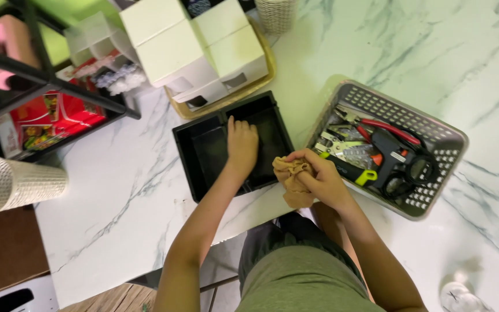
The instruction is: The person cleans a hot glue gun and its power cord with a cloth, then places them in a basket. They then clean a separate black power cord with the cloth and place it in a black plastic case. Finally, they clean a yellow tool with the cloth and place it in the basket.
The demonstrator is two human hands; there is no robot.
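Note:
My left hand [241, 144] rests palm down inside a black rectangular tray [194, 153] on the white marble table [116, 190], fingers together near its middle divider. My right hand [319, 176] is closed around a crumpled tan cloth [293, 179], held just off the tray's right front corner and beside a grey perforated basket [446, 138]. The tray looks bare inside.
The grey basket holds pliers with red handles, a black tool and other hand tools. White box organisers on a wooden tray [203, 49] stand behind the black tray. A white mesh cup [12, 184] lies at left, a black shelf frame [47, 75] with red packages behind it.

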